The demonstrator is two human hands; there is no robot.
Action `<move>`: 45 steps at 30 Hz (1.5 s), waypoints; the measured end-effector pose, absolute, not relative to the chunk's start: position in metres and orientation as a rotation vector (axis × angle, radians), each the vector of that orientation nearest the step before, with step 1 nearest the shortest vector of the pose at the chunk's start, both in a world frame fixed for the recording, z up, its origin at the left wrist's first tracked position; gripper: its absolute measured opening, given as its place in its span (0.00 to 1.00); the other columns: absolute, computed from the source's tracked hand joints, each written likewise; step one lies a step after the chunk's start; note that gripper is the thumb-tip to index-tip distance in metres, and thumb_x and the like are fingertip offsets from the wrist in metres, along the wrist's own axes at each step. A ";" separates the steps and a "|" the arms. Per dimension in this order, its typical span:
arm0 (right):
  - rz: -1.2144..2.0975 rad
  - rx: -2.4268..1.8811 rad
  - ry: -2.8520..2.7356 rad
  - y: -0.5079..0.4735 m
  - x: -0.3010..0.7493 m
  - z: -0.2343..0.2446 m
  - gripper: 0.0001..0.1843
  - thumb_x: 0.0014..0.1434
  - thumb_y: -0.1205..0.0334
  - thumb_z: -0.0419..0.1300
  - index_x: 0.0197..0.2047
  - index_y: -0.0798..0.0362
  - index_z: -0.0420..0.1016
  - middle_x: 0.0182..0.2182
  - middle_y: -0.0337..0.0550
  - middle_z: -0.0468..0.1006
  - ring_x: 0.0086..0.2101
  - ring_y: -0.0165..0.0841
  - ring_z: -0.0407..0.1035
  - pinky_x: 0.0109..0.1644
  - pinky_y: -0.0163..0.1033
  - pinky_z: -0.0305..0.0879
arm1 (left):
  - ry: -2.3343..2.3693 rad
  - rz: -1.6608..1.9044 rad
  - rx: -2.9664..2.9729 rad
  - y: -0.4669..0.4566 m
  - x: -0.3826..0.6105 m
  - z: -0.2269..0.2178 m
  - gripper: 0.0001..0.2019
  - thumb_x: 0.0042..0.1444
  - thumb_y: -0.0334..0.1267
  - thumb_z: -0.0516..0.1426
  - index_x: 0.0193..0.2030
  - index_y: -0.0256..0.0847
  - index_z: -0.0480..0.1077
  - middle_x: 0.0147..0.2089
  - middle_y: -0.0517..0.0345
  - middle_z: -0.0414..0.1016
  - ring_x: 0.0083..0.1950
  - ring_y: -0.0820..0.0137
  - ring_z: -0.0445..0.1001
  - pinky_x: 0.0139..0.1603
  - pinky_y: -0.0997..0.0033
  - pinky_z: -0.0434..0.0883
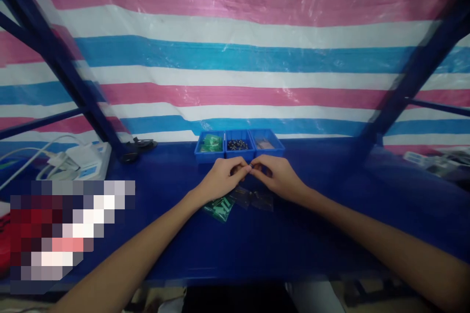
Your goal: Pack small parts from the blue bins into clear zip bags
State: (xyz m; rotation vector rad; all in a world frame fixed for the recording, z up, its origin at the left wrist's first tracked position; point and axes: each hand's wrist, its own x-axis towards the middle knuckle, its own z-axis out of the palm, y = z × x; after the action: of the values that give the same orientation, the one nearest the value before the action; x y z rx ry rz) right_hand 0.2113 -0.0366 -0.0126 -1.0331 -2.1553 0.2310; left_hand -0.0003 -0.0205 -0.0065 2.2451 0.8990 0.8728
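Note:
My left hand [223,176] and my right hand [281,176] meet fingertip to fingertip over the table, just in front of three joined blue bins. Both are closed in a pinch. Something small and dark shows between the fingertips, too tiny to name. Below my left hand lies a clear bag with green pieces [220,209]. To its right, under my hands, are a small clear bag [240,196] and another clear bag [262,200]. Green packets fill the left bin [209,157], small black and light parts the middle bin [239,154], and pale flat pieces the right bin [273,151].
A white power strip [99,168] with plugs and cables stands at the left of the blue table [293,249]. Behind it lies a black cable [144,143]. Blue frame posts rise at both sides before a striped sheet [235,58]. Blurred items [436,161] lie far right.

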 end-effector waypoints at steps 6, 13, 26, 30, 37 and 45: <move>0.151 -1.073 -2.088 -0.014 0.200 0.005 0.05 0.60 0.61 0.60 0.39 0.52 0.76 0.31 0.42 0.78 0.30 0.33 0.69 0.36 0.39 0.62 | 0.943 0.963 2.374 -0.012 -0.010 -0.004 0.09 0.68 0.41 0.52 0.42 0.40 0.71 0.28 0.63 0.72 0.27 0.75 0.68 0.31 0.74 0.63; 0.054 -1.216 -2.027 0.036 0.189 0.015 0.11 0.62 0.62 0.58 0.46 0.54 0.78 0.37 0.48 0.80 0.36 0.37 0.71 0.42 0.43 0.64 | 1.019 0.794 2.704 -0.003 -0.027 0.003 0.07 0.64 0.35 0.54 0.44 0.40 0.72 0.32 0.59 0.75 0.32 0.71 0.72 0.35 0.70 0.65; 0.676 -1.069 -2.377 -0.059 0.221 -0.001 0.09 0.62 0.60 0.63 0.46 0.49 0.79 0.39 0.42 0.78 0.35 0.33 0.72 0.37 0.37 0.66 | 0.870 0.318 2.348 -0.009 -0.029 0.016 0.21 0.47 0.53 0.70 0.43 0.43 0.79 0.37 0.58 0.76 0.37 0.68 0.74 0.33 0.73 0.67; 0.575 -1.012 -2.450 -0.061 0.215 -0.006 0.09 0.63 0.61 0.63 0.47 0.49 0.78 0.42 0.45 0.77 0.39 0.34 0.72 0.42 0.39 0.67 | 0.877 0.275 2.398 -0.007 -0.028 0.011 0.21 0.45 0.53 0.70 0.42 0.43 0.78 0.38 0.58 0.74 0.37 0.68 0.73 0.33 0.72 0.66; 0.394 -0.869 -2.502 -0.062 0.212 -0.011 0.11 0.65 0.69 0.57 0.47 0.50 0.78 0.46 0.47 0.77 0.45 0.37 0.71 0.50 0.43 0.66 | 0.971 0.208 2.362 -0.010 -0.024 0.014 0.19 0.44 0.49 0.70 0.38 0.42 0.73 0.35 0.62 0.73 0.34 0.71 0.70 0.29 0.73 0.64; 0.380 -0.839 -2.541 -0.060 0.214 -0.015 0.08 0.64 0.68 0.58 0.44 0.51 0.78 0.41 0.45 0.79 0.42 0.37 0.71 0.48 0.43 0.66 | 0.878 0.233 2.213 -0.007 -0.026 0.010 0.14 0.50 0.40 0.66 0.41 0.42 0.69 0.33 0.63 0.72 0.32 0.72 0.70 0.30 0.73 0.66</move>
State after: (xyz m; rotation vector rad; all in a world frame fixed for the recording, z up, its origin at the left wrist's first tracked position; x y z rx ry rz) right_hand 0.2141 -0.0596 -0.0147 -0.8386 -2.5410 0.3805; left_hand -0.0255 -0.0072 0.0103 2.2129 0.8777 0.2335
